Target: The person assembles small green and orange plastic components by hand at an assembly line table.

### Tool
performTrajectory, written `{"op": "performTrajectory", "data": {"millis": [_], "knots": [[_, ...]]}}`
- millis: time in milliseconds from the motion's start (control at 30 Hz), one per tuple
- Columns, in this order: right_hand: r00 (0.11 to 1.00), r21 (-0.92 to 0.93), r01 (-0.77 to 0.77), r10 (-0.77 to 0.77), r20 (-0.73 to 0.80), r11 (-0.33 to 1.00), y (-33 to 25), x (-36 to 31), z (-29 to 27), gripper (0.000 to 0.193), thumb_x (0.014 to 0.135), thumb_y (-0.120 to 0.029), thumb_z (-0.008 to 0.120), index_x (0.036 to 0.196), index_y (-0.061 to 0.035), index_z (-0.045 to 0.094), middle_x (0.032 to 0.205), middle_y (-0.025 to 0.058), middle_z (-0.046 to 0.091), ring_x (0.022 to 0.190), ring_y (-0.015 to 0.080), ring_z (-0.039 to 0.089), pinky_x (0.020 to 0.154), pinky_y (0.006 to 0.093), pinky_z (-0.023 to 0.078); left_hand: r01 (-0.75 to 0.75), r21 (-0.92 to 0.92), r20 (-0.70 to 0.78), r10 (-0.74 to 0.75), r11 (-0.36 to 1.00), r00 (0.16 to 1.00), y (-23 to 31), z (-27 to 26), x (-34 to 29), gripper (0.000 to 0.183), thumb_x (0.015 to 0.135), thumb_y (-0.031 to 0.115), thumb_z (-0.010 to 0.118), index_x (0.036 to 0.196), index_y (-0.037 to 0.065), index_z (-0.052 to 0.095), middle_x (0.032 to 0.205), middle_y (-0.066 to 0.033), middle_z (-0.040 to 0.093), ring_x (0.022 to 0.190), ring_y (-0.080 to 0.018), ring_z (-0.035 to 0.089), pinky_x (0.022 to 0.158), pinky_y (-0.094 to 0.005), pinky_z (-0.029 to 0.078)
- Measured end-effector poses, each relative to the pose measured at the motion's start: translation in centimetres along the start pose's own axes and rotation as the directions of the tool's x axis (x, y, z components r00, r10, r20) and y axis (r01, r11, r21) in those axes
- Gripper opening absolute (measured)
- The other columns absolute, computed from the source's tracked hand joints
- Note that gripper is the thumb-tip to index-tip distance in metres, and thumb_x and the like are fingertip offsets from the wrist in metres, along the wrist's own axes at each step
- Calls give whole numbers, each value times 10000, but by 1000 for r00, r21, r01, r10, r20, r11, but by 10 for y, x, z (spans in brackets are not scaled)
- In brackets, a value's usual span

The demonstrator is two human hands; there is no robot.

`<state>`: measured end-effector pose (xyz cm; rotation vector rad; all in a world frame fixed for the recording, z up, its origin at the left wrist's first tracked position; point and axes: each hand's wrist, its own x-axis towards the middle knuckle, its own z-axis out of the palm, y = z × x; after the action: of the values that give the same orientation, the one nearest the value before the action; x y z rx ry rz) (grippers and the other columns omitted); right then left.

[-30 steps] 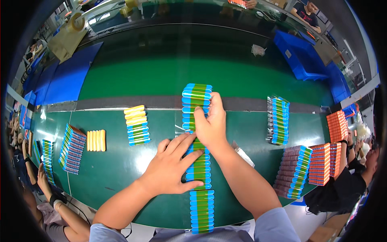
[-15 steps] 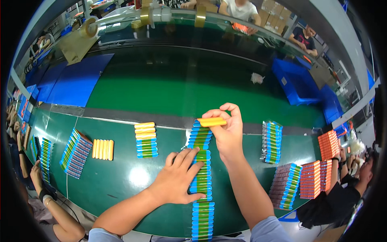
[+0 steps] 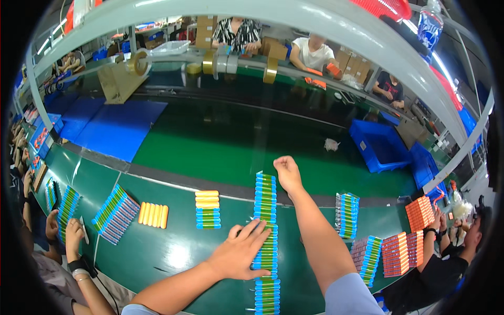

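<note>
A long column of blue rounded sticks with a green band [image 3: 266, 257] runs up the green table in front of me. My left hand [image 3: 243, 252] lies across it with fingers spread, touching the sticks. Just right of the column's far end, my right hand [image 3: 288, 176] is raised with its fingers curled together; what they hold, if anything, is hidden. To the left lies a short stack, orange-yellow sticks [image 3: 207, 197] above blue-and-green ones [image 3: 208, 218]. Further left sits a group of orange-yellow sticks [image 3: 153, 215].
Blue-and-green bundles lie at left [image 3: 114, 215] and right [image 3: 347, 215], with orange bundles [image 3: 395, 254] further right. Beyond the table edge are a green belt [image 3: 220, 152], a blue bin [image 3: 375, 147] and tape rolls [image 3: 209, 62]. Co-workers' hands [image 3: 74, 239] work at both sides.
My view has tilted upward. The orange-yellow sticks that my right hand pinched at the column's far end no longer show, and its fingers have curled in. My left hand stays on the column.
</note>
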<state>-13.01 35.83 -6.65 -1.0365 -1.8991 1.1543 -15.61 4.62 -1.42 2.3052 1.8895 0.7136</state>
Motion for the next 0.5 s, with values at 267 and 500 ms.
{"op": "performTrajectory", "data": {"millis": [267, 500], "knots": [[946, -346, 321, -312, 82, 882, -124, -191, -76, 181, 841, -212, 729, 914, -89, 617, 809, 68, 679, 700, 251, 661, 636, 382, 522, 18, -129, -117, -33, 992, 993, -5, 5, -8, 856, 972, 497, 562, 1516, -92, 263, 1471, -326, 429, 1456, -421, 331, 1170, -547, 240], [989, -578, 130, -150, 13, 806, -82, -266, -131, 240, 815, -195, 756, 1013, -90, 672, 939, 106, 672, 845, 282, 638, 722, 379, 519, -79, -8, 200, 79, 997, 977, 39, -27, -2, 465, 938, 307, 656, 1273, 14, 520, 1091, -172, 711, 1036, -331, 691, 1018, -468, 486]]}}
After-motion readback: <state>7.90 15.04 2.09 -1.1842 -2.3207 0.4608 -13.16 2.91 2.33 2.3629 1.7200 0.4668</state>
